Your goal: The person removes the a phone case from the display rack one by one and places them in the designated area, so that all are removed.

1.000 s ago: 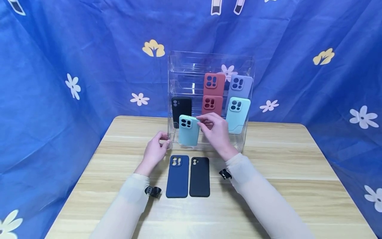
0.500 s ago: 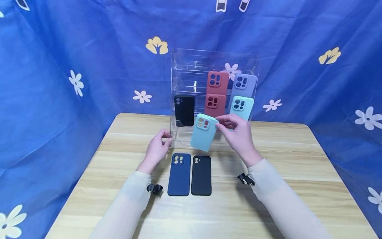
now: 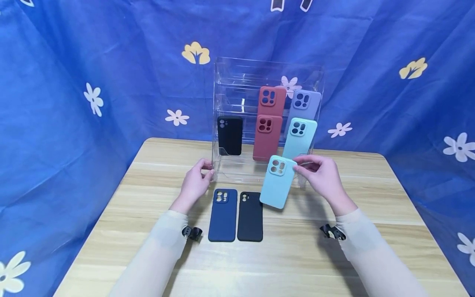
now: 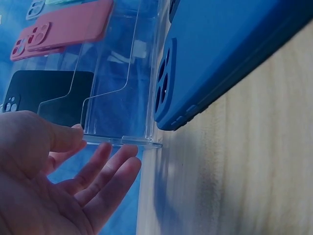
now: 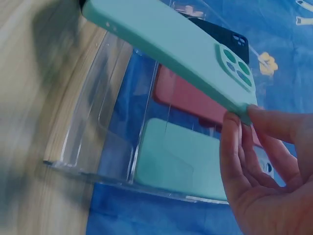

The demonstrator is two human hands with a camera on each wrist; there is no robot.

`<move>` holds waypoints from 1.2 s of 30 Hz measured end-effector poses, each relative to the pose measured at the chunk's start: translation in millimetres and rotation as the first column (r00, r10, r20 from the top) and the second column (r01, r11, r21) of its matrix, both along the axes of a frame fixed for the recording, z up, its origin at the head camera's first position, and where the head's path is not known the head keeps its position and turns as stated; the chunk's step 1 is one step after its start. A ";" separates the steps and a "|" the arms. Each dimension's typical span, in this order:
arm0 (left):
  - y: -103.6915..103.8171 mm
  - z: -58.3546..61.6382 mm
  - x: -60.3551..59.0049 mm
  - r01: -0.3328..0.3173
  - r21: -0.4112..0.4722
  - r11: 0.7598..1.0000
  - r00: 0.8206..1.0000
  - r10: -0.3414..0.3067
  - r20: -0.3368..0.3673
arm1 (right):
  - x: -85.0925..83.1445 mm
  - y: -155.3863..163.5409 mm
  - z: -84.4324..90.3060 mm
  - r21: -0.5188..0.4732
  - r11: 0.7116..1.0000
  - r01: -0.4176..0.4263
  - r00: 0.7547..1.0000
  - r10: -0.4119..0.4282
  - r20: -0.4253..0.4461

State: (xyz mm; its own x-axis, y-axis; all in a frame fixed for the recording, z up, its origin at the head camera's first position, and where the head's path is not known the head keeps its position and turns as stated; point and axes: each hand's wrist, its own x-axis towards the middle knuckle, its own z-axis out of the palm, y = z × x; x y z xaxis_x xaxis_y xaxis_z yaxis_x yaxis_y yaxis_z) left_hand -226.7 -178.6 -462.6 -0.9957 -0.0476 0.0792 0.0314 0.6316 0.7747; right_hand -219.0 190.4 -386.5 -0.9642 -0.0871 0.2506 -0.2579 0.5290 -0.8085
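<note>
A mint-green phone case point(image 3: 278, 182) is tilted in the air, pinched at its upper right corner by my right hand point(image 3: 321, 175). It hangs in front of a clear tiered display stand point(image 3: 237, 177), and its lower left corner overlaps a black phone case point(image 3: 250, 216) in the head view. My left hand point(image 3: 196, 181) is at the stand's left side, its fingertips at the clear wall point(image 4: 115, 142), fingers slightly bent. A dark blue phone case point(image 3: 223, 215) lies on the table, left of the black one.
On the stand are a black case point(image 3: 230, 136), two red cases, upper point(image 3: 272, 101) and lower point(image 3: 267, 138), a lavender case point(image 3: 307, 105) and another mint case point(image 3: 299, 138). Behind the wooden table point(image 3: 237, 268) hangs a blue flowered curtain point(image 3: 148, 62).
My right hand has drawn the mint case out of the stand's lower front tier, rightward and toward me, tilting it. My left hand has stayed at the stand's left side.
</note>
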 end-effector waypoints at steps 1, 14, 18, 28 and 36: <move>0.3 0.2 -0.2 -0.002 0.000 1.000 1.000 0.002 0.001 | 0.2 2.5 -0.9 0.005 1.000 -0.005 1.000 0.005 0.017; -0.8 0.2 -2.6 0.007 -0.003 1.000 1.000 -0.007 0.011 | 1.5 22.3 -23.0 -0.087 0.991 -0.104 0.944 0.126 0.306; -1.6 0.6 -2.5 0.004 -0.002 1.000 1.000 -0.004 0.011 | -0.6 23.5 -34.1 -0.076 0.992 -0.105 0.936 0.124 0.330; -1.3 -0.9 -1.6 0.006 0.000 1.000 1.000 -0.006 0.016 | -1.9 20.4 -67.7 -0.036 0.995 -0.092 0.949 0.098 0.300; -1.2 -0.6 -0.4 -0.003 -0.005 1.000 1.000 0.003 0.018 | -2.9 13.1 -88.2 -0.005 0.996 -0.087 0.962 0.085 0.259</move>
